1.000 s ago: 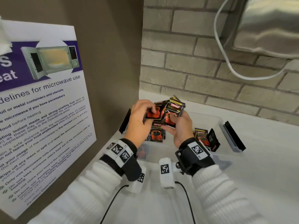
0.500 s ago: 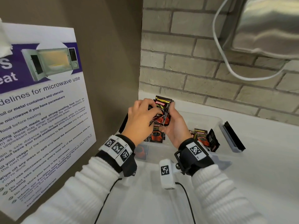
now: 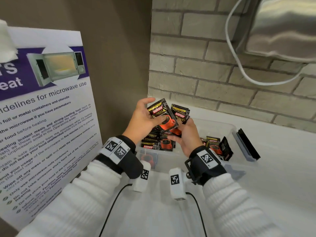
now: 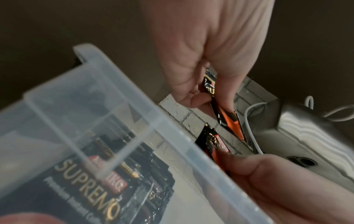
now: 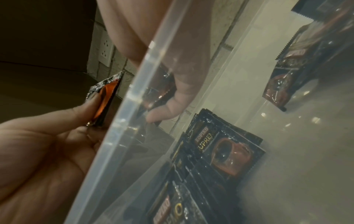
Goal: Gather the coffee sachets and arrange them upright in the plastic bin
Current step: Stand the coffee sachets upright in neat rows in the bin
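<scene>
The coffee sachets are black packets printed with a red cup. My left hand (image 3: 149, 114) pinches one sachet (image 3: 163, 117) with the thumb on its face, tilted, above the left end of the clear plastic bin (image 3: 227, 128). Just to its right, my right hand (image 3: 181, 132) grips a small bundle of sachets (image 3: 179, 113) by their lower ends. More sachets (image 3: 158, 143) stand in the bin's left end, and a few sachets (image 3: 215, 145) lean at its right end. In the left wrist view the pinched sachet (image 4: 229, 119) shows edge-on beyond the bin wall (image 4: 134, 121).
The bin sits on a white counter (image 3: 282, 177) in a corner, against a brick wall (image 3: 213, 69). A microwave-use poster (image 3: 42, 125) leans at the left. A steel appliance (image 3: 282, 28) with a white cable (image 3: 239, 72) hangs at the upper right. The bin's black latch (image 3: 248, 145) sticks out at the right.
The hands held one bundle together; now they have parted. My left hand has drawn a single sachet off to the left and turned its face up.
</scene>
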